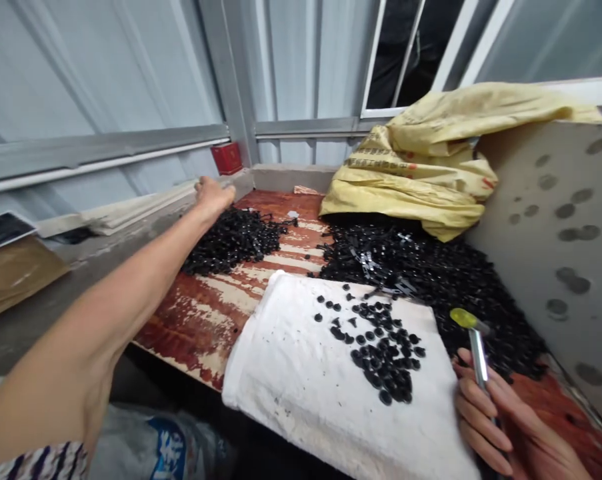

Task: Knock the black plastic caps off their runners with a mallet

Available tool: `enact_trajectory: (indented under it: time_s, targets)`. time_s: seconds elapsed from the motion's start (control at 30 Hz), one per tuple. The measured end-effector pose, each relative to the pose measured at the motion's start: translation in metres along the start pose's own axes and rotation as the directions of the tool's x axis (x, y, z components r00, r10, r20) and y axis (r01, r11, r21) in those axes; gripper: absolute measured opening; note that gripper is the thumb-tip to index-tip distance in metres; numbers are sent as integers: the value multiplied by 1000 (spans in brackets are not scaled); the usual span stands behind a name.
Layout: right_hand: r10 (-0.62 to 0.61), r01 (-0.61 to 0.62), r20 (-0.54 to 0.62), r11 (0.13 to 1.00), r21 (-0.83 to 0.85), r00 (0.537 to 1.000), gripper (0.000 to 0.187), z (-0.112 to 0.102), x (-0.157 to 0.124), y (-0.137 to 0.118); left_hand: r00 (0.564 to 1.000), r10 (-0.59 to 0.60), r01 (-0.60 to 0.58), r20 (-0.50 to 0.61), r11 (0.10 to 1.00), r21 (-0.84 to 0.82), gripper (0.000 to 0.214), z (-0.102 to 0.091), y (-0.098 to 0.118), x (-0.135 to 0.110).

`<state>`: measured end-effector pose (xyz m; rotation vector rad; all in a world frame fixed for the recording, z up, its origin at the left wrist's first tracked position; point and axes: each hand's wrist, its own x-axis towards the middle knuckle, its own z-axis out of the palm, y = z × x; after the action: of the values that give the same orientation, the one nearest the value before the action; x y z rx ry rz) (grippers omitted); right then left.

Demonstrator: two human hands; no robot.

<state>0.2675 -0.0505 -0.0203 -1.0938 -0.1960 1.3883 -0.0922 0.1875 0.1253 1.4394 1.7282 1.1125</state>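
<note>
My right hand grips a small hammer with a translucent yellow-green face and a silver metal shaft, upright at the right edge of the white cloth. My left arm stretches far forward, and my left hand is above the far end of the left pile of small black parts. Its thumb and fingers look apart, with nothing visible in them. Several black round-headed plastic pieces lie loose on the cloth. A larger black heap spreads behind the cloth and along its right side.
A yellow woven sack drapes over the large heap. A pale board with dark round spots stands at the right. Near the corner, a red box sits on the ledge. The worn red tabletop ends close to me.
</note>
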Motion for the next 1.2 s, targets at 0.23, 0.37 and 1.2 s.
enact_trajectory:
  time_s: [0.23,0.37,1.2]
  targets:
    - [40,-43,36,996,74,999,56,-11,10,-2,804,425,-574,416,739,353,12,148,-30,-46]
    - [54,-59,55,994,87,997,54,-16,10,-1,789,332,-547,517,762,346,22,193,-33,-45]
    - [13,-43,213,989,139,977,43,-25,8,-3,864,247,22,439,852,-523,13,179,46,-56]
